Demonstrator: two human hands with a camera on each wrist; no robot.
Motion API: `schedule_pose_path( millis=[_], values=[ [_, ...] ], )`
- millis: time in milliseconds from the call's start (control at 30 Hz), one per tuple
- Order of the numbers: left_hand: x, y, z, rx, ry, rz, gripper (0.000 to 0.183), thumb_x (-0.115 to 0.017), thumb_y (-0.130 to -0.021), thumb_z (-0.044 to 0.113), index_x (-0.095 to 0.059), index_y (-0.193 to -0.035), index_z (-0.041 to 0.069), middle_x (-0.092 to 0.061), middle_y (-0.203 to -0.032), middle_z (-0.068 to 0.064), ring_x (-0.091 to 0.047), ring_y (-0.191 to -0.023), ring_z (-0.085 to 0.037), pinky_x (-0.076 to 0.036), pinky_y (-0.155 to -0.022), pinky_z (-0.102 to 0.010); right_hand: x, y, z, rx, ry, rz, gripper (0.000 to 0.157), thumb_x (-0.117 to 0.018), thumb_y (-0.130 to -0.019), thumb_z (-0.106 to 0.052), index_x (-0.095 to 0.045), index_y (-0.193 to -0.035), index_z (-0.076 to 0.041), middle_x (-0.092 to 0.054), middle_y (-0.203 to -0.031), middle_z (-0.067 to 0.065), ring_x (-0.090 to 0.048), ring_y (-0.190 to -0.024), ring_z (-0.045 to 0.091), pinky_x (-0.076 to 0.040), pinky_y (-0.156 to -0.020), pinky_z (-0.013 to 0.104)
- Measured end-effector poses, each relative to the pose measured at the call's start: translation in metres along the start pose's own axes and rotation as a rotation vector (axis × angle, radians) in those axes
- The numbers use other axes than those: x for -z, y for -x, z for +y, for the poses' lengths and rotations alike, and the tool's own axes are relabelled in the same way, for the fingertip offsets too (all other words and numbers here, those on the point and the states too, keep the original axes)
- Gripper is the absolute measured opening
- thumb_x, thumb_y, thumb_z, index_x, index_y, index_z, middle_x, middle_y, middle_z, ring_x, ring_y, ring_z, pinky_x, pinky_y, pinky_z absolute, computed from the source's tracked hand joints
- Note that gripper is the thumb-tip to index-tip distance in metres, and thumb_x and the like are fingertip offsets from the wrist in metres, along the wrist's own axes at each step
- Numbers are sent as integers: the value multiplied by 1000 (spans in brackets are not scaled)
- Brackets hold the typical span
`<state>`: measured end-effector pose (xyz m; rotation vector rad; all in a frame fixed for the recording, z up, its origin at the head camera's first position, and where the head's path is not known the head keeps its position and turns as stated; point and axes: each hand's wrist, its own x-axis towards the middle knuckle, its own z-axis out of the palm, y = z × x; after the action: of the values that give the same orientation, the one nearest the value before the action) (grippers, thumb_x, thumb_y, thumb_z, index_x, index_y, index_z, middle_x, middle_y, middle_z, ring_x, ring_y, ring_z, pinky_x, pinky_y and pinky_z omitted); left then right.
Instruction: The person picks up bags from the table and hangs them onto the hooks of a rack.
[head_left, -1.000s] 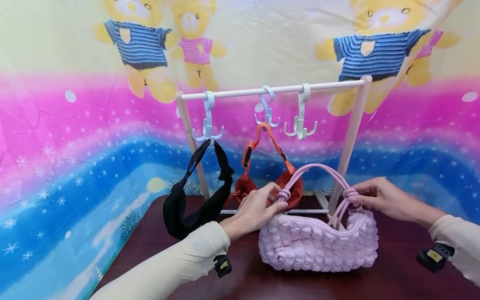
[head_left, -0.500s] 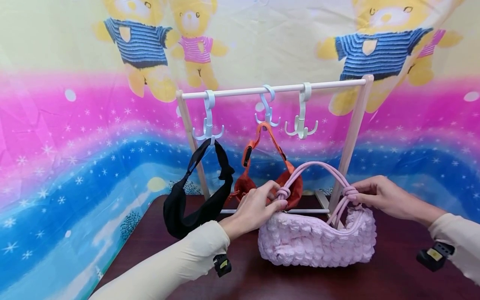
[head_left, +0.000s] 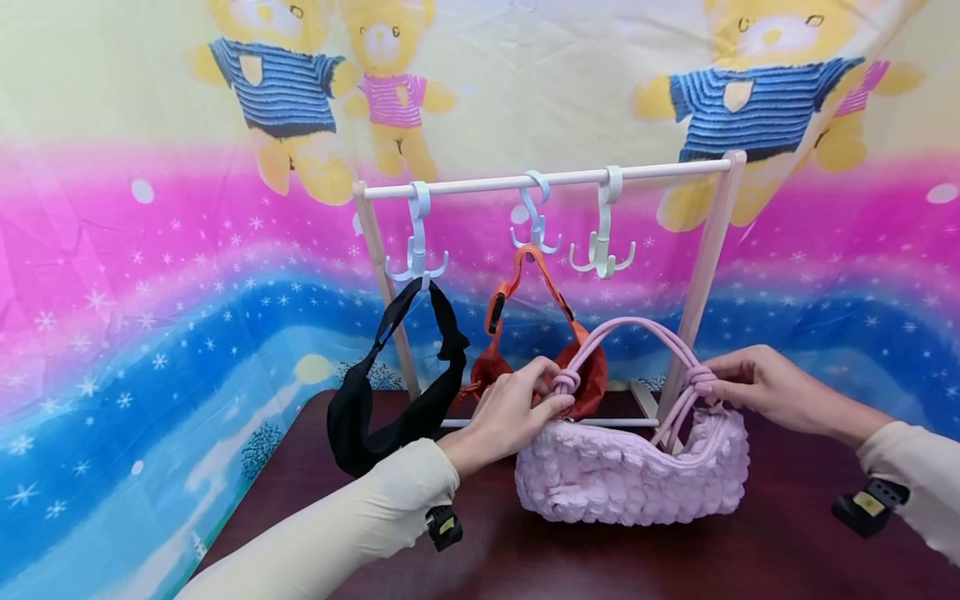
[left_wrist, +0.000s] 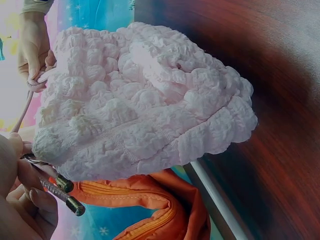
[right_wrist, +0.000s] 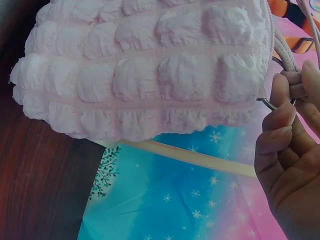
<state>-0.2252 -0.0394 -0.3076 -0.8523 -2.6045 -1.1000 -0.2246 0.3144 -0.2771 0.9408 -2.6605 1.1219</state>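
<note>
A puffy pale pink handbag (head_left: pixel 630 479) hangs between my two hands, its corded handle (head_left: pixel 637 323) arching upward. With thumb and fingers my left hand (head_left: pixel 510 414) pinches the knot at the handle's left end. The right hand (head_left: pixel 783 392) pinches the knot at the other end. In the left wrist view, gold-tipped cord ends (left_wrist: pixel 74 204) poke out below the left fingers. A metal ring (right_wrist: pixel 267 103) joins bag and handle beside my fingers in the right wrist view. Behind the handbag, partly hidden, an orange bag (head_left: pixel 588 375) hangs from the middle hook (head_left: pixel 536 218).
A wooden rack (head_left: pixel 701 283) with a white rod (head_left: pixel 480 183) stands on the dark red table (head_left: pixel 300 517). A black bag (head_left: pixel 352 417) hangs from the left hook (head_left: pixel 417 242). The right hook (head_left: pixel 602 229) bears no bag. A printed bear cloth (head_left: pixel 150 250) lines the back.
The pink handbag has risen slightly, and its underside has swung toward the rack. Both hands keep their pinch on the knots. The hanging bags stay put.
</note>
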Motion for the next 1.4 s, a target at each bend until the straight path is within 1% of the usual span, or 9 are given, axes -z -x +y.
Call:
schedule_pose_path(
  millis=[133,267,367,600,700,867,1067,1200,1400],
  values=[
    [1,-1,1,1,4,4,30,-66,-98,39,-59,-123,25,-73,-95,6,-59,-65,1,-44,-53,-22,0,-1,-1,14,6,14,21,-65,-95,0,-76,-112,-6,-78,-83,-4,-60,-60,3,-40,-47,28],
    [3,-1,2,-2,17,6,30,-66,-98,39,-59,-123,25,-74,-98,4,-60,-69,1,-45,-54,-22,1,-2,-2,18,16,30,18,-66,-95,0,-74,-111,0,-78,-82,-6,-61,-61,4,-41,-47,27],
    [5,-2,2,-7,23,7,31,-65,-98,40,-58,-125,25,-74,-98,4,-59,-65,0,-43,-52,-22,2,-3,-2,11,18,41,17,-66,-95,1,-74,-110,0,-77,-82,-6,-62,-62,4,-42,-48,27],
    [6,-1,1,-11,21,14,32,-64,-98,40,-58,-126,24,-74,-98,2,-55,-59,-3,-39,-49,-22,0,-5,-1,13,-9,54,26,-66,-94,2,-75,-110,-16,-76,-82,-7,-63,-63,4,-41,-48,27],
    [6,-1,0,-12,23,15,32,-64,-98,39,-58,-126,24,-74,-98,2,-55,-59,-3,-40,-49,-22,0,-5,0,13,-22,56,28,-65,-94,3,-75,-110,-18,-77,-83,-8,-65,-64,4,-43,-49,25],
    [7,-1,0,-21,33,22,32,-65,-98,38,-58,-126,23,-74,-97,2,-56,-59,-2,-42,-51,-22,1,-6,-1,5,-24,58,25,-65,-94,4,-75,-112,-10,-78,-85,-8,-70,-69,4,-49,-53,23],
    [8,-2,1,-24,39,29,32,-65,-98,37,-58,-126,23,-74,-98,1,-57,-61,-2,-43,-52,-21,3,-5,-5,-1,-11,70,21,-65,-95,2,-73,-114,2,-78,-85,-7,-69,-67,4,-47,-52,24],
    [8,-2,1,-27,35,34,32,-65,-98,37,-58,-126,23,-74,-98,1,-57,-61,-3,-43,-52,-21,3,-6,-10,3,13,78,22,-65,-96,1,-69,-115,10,-78,-84,-5,-69,-66,4,-48,-52,24],
    [10,-2,3,-30,25,48,32,-65,-98,36,-58,-126,23,-73,-96,2,-56,-61,-2,-43,-52,-21,4,-6,-13,-2,41,96,23,-65,-96,-1,-69,-115,10,-79,-84,-4,-70,-67,5,-49,-54,24]
  ],
)
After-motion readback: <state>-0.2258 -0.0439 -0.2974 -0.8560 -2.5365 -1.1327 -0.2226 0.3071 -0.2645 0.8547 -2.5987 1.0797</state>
